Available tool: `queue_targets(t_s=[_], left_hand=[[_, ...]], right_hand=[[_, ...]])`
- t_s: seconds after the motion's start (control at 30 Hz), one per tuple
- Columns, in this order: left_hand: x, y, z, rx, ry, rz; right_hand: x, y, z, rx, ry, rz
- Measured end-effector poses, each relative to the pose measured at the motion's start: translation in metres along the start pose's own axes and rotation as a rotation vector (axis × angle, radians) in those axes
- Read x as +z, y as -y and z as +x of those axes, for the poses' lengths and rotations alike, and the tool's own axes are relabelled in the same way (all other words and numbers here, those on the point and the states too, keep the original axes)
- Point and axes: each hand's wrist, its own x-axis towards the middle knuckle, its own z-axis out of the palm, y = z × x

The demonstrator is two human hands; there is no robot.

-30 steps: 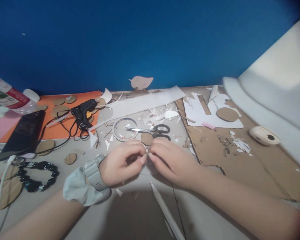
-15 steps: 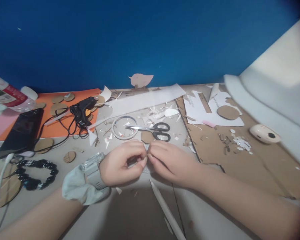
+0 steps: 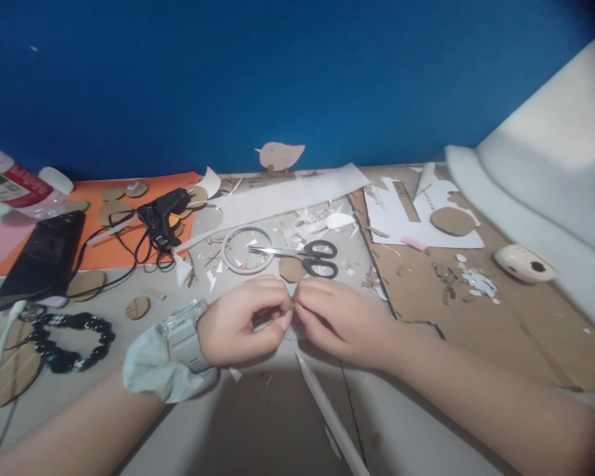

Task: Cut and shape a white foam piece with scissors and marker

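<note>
My left hand (image 3: 250, 320) and my right hand (image 3: 334, 320) meet fingertip to fingertip at the middle of the table. Both are closed in a pinch. A bit of clear, shiny film (image 3: 291, 329) shows between and below the fingers, but what they pinch is mostly hidden. Just beyond the hands lie black-handled scissors (image 3: 320, 258), their blades over a roll of tape (image 3: 228, 261). A round cardboard piece (image 3: 292, 269) sits partly under the scissor handles. Nearer me, a white pen (image 3: 327, 410) points toward my hands.
A black glue gun (image 3: 166, 215) with a coiled cord lies on orange paper (image 3: 99, 248) at left, near a phone (image 3: 44, 261), a bottle (image 3: 20, 182) and a beaded bracelet (image 3: 106, 337). Cardboard (image 3: 506, 337) with white dots is at right. A pink bird cutout (image 3: 280, 156) stands by the wall.
The view has shifted very slightly. Both hands keep the same pinch, and slightly more of the clear film shows between them.
</note>
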Motion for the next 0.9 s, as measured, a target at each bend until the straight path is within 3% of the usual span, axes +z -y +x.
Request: queue_targets(t_s=[0.33, 0.67, 0.9], left_hand=[[-0.0019, -0.0014, -0.0007, -0.01, -0.003, -0.053], [-0.0023, -0.0019, 0.0, 0.002, -0.008, -0.018], [0.0005, -0.001, 0.001, -0.009, -0.004, 0.009]], right_hand=[[-0.0028, -0.0003, -0.0007, 0.005, -0.014, 0.078], [-0.0047, 0.0025, 0.0015, 0.151, -0.089, 0.398], [-0.004, 0.0048, 0.0015, 0.102, -0.065, 0.246]])
